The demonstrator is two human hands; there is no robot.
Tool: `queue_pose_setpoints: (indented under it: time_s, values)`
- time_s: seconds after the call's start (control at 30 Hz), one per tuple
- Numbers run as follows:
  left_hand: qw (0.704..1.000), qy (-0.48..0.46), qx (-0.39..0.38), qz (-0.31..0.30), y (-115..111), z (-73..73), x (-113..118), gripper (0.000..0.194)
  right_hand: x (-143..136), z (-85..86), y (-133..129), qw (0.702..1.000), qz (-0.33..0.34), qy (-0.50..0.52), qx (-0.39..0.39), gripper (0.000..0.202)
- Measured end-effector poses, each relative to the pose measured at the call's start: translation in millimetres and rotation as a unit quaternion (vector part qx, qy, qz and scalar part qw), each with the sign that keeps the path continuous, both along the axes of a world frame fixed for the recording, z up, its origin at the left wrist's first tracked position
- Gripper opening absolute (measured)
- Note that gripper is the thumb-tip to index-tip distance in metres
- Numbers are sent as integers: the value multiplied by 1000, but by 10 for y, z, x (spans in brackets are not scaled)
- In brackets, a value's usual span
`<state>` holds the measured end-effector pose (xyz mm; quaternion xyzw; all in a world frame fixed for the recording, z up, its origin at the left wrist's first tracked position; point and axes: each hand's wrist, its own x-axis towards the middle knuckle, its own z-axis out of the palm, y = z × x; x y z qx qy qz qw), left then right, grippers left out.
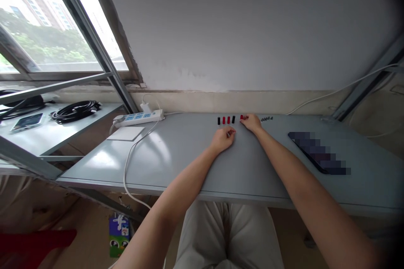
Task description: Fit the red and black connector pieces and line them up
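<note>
A short row of small upright cylinders stands near the back of the grey table: a black cylinder point(219, 120) at the left, two red cylinders point(224, 120) in the middle and another black cylinder point(233, 119) at the right. Just right of this row, my right hand point(252, 122) pinches a red cylinder point(241, 117) at table level. My left hand point(223, 138) rests in front of the row with its fingers curled together; what is in them, if anything, is too small to tell. Several small dark pieces point(267, 119) lie in a line right of my right hand.
A dark phone-like slab point(315, 153), partly pixelated, lies at the right. To the left are a white power strip point(139, 118), a flat white box point(126, 133) and a white cable point(126, 164) running over the table edge. Coiled black cable point(75, 111) sits on the adjoining shelf.
</note>
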<state>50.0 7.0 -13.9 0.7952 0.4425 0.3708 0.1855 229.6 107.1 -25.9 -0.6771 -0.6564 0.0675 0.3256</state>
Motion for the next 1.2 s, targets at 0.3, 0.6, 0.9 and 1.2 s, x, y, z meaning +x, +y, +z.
queue_pose_setpoints:
  time_s: [0.3, 0.6, 0.9, 1.2]
  values:
    - [1000, 1, -2, -7, -15, 24, -1, 21, -2, -16, 34, 1000, -11, 4, -4, 17]
    - [1000, 6, -7, -7, -29, 42, -7, 21, -23, -4, 7, 1000, -7, 1, -3, 18]
    - [1000, 3, 2, -10, -11, 6, -1, 21, -5, -47, 56, 999, 3, -24, -23, 17]
    - [1000, 10, 11, -10, -22, 18, 3, 22, 12, -58, 110, 996, -9, -74, -50, 16]
